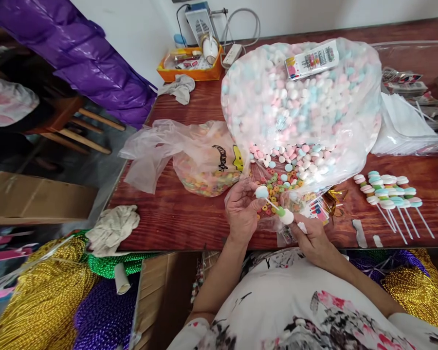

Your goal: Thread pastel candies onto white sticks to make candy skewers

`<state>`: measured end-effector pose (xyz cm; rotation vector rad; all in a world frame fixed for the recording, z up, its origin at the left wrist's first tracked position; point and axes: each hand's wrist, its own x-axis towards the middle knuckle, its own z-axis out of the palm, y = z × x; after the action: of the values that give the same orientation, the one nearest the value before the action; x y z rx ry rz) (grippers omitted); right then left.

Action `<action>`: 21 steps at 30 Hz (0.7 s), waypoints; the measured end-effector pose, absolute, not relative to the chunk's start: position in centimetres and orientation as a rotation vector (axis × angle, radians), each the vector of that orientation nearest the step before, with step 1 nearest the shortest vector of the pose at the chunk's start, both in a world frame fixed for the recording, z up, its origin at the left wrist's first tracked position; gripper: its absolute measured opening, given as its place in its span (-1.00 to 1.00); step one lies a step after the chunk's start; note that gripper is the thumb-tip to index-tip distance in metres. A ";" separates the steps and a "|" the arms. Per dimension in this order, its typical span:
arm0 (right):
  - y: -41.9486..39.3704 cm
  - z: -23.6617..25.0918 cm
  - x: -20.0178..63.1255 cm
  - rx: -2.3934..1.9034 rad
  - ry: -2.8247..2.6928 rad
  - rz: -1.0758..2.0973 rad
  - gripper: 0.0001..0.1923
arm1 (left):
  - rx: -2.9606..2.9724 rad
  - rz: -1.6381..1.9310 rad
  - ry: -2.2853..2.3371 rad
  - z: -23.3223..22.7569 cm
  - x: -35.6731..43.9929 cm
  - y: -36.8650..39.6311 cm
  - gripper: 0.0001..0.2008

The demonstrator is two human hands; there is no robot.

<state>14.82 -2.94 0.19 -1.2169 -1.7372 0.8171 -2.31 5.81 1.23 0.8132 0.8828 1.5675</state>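
My left hand is closed, its thumb and fingers pinching a pale blue candy that meets the tip of a thin white stick. My right hand is closed on the other end of this candy stick, which carries a green ring and a white round piece. Right behind my hands, colourful candy rings and loose pastel pieces lie at the mouth of a big clear bag full of pink, white and blue candies. Several finished candy skewers lie to the right.
A knotted bag of candy rings sits at left. An orange tray and power strip stand at the back. A clear bin holds white sticks at right. A cloth hangs over the table's left edge, above shiny bead strands.
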 end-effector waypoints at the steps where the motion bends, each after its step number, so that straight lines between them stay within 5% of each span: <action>1: -3.0 0.2 14.9 -1.225 -1.743 0.825 -0.81 | 0.834 1.572 0.898 1.1 -2.3 5.8 -0.44; 12: -3.4 0.5 15.1 -1.252 -1.666 0.945 -0.78 | 1.552 1.648 1.079 0.4 -3.2 4.7 -0.71; 21: -3.3 -0.8 14.1 -1.140 -1.536 0.974 -0.76 | 1.992 1.663 1.019 1.0 -3.4 4.7 -0.67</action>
<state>14.09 -3.25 -0.76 -1.1396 -1.5362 0.9735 -3.39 4.66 1.00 1.9920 1.0186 1.6632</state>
